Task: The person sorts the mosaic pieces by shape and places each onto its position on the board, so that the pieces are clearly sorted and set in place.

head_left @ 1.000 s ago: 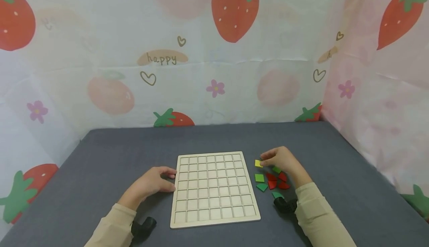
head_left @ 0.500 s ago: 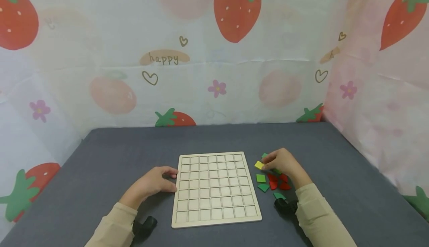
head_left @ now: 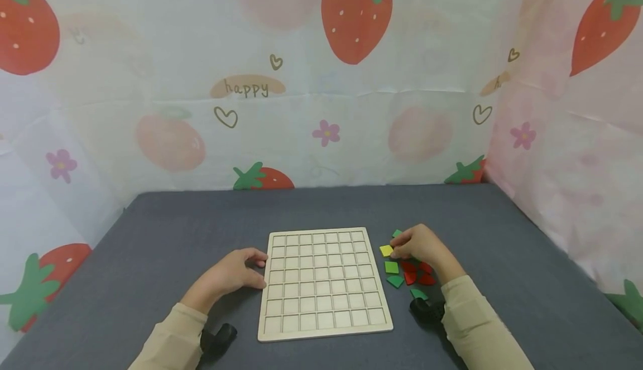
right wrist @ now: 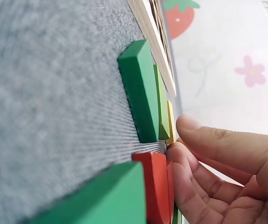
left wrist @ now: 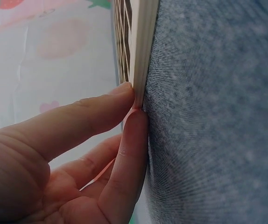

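At the left edge of the pale wooden grid board [head_left: 324, 280], my left hand [head_left: 233, 275] rests with thumb and fingertips touching the rim. The left wrist view shows thumb tip and fingertip right against the board's edge [left wrist: 143, 51]. My right hand [head_left: 422, 247] is right of the board, thumb and fingertips at the edge of a yellow square tile [head_left: 385, 251]. That tile lies flat, mostly uncovered. Close in front sit a light green square tile [head_left: 392, 268] and a dark green tile [head_left: 395, 282]. Red tiles [head_left: 409, 272] lie under and beside the hand.
Another green tile [head_left: 397, 233] lies behind the yellow one, and a green tile [head_left: 418, 293] sits near the black strap mount [head_left: 424, 310] on the right wrist. The grey cloth-covered table [head_left: 201, 214] ends at a strawberry-print curtain [head_left: 356, 135].
My right hand has shifted slightly toward me, and the yellow square tile has turned and slid nearer the light green one. A green tile behind it has come into view. My left hand stays put.
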Tool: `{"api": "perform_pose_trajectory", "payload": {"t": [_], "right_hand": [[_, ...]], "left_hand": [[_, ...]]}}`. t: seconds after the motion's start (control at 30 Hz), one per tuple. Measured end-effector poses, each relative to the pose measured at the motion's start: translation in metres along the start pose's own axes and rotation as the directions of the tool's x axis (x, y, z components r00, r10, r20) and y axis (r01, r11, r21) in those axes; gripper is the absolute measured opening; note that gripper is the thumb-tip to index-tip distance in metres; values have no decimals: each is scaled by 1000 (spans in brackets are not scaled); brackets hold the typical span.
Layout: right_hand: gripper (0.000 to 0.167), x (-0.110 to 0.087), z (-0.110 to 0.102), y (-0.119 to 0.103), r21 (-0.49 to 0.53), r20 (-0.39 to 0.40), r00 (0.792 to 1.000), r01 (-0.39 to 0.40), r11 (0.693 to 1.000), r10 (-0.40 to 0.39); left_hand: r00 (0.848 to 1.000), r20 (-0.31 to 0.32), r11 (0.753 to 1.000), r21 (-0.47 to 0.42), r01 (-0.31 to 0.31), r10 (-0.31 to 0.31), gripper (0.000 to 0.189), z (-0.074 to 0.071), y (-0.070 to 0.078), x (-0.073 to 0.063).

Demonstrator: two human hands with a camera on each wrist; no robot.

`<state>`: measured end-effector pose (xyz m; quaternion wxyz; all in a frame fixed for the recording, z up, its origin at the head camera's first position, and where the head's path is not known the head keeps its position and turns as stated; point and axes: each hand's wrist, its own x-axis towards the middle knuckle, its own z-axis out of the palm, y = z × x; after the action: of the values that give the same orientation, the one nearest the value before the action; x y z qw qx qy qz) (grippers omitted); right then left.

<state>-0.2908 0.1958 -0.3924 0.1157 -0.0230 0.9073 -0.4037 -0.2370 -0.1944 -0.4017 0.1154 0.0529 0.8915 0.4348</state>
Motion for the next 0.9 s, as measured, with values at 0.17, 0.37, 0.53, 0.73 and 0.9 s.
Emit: {"api": "perform_pose_trajectory", "payload": {"t": [0.17,0.37,0.53,0.73,0.9], "right_hand": [[33,1,1,0,-11,9,1000,-1,1000,1],[27,4,6,1,-23,5,1000,-4,1000,4],[18,6,8,1,-19,-22,1000,-10,1000,10],[12,5,5,1,23,-36,999,-24,999,24],[9,5,4,2,78,-22,999,-24,997,25]], "left_hand": [[1000,4,1000,-13,-2,2,55,0,0,-1],[1000,7,1000,-15,1,-1,55,0,-2,-2],[1000,6,1000,-11,-7,7,54,-1,-2,-1],[1000,16,1000,-4,3,-2,54,-1,1,0],[1000,9,1000,-8,7,-7,54,-1,1,0]]}}
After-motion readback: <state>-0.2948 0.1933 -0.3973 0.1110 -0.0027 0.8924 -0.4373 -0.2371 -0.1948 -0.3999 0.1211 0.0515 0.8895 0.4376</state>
